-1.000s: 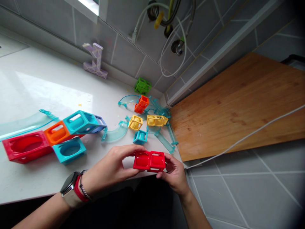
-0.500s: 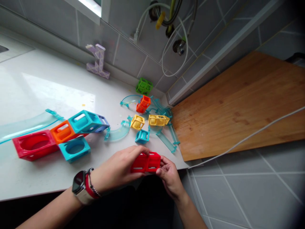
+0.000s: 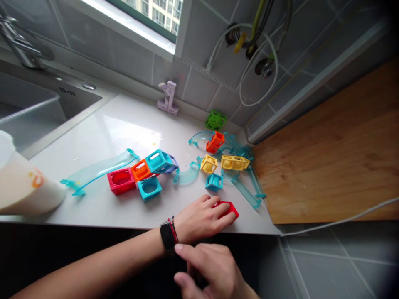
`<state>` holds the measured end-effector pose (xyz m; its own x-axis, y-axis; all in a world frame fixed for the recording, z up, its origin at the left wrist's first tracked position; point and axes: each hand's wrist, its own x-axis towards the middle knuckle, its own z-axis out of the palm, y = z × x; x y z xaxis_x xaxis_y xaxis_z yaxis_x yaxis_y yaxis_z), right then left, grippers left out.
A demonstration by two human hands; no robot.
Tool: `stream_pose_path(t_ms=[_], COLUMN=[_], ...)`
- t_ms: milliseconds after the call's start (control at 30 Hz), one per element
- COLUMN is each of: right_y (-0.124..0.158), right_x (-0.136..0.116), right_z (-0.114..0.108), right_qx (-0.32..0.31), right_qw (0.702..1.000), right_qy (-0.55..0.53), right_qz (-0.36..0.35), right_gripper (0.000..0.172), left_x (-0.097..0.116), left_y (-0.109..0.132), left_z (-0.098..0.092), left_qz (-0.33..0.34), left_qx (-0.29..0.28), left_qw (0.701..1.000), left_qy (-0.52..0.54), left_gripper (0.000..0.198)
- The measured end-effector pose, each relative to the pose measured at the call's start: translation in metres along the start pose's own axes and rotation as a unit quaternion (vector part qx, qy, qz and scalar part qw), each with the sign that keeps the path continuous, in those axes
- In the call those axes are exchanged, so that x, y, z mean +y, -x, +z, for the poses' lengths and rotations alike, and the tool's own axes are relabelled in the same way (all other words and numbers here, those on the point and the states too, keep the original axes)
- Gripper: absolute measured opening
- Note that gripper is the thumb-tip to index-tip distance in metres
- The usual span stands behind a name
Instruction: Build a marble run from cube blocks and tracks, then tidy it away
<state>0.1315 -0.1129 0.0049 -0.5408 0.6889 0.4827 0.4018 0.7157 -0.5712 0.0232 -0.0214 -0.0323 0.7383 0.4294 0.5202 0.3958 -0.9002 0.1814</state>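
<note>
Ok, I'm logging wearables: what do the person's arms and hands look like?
The left forearm is sleeveless, wearing a watch with a black rectangular face beside thin red and dark bracelets. The left hand and right hand wear no gloves.

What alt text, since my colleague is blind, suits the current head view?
A person's left hand rests over a red block near the edge of a white counter; the right hand, partly open, appears near a black wristwatch. Colorful blocks and translucent teal track pieces lie beyond.

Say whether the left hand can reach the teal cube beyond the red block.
Likely yes: the left hand lies over the red block, but nothing visible stands between it and the teal cube.
</note>
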Motion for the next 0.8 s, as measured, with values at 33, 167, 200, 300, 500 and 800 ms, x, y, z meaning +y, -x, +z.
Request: stream_pose_path(t_ms=[33,167,200,300,500,800], right_y=[-0.003,-0.002,0.000,0.007,0.017,0.023], right_x=[-0.002,-0.002,-0.002,-0.004,-0.007,-0.003], right_z=[0.007,0.016,0.016,0.012,0.013,0.008], right_qx=[-0.012,-0.024,-0.017,0.005,0.041,0.058], right_qw=[1.000,0.999,0.999,0.999,0.997,0.998], right_qy=[0.008,0.039,0.037,0.027,-0.004,-0.007], right_qz=[-0.002,0.015,0.017,0.043,0.068,0.037], right_gripper=[0.038,0.038,0.039,0.038,0.040,0.033], left_x=[0.001,0.002,0.003,0.005,0.011,0.013], left_y=[-0.001,-0.002,-0.003,-0.004,-0.009,-0.021], left_z=[-0.001,-0.003,-0.004,-0.006,-0.011,-0.020], left_qz=[0.014,0.067,0.077,0.093,0.131,0.141], left_qx=[-0.003,-0.011,-0.012,-0.017,-0.058,-0.113], left_qw=[1.000,0.996,0.995,0.992,0.985,0.977], left_qy=[-0.011,-0.049,-0.057,-0.079,-0.093,-0.115], left_gripper=[0.030,0.029,0.028,0.027,0.030,0.036])
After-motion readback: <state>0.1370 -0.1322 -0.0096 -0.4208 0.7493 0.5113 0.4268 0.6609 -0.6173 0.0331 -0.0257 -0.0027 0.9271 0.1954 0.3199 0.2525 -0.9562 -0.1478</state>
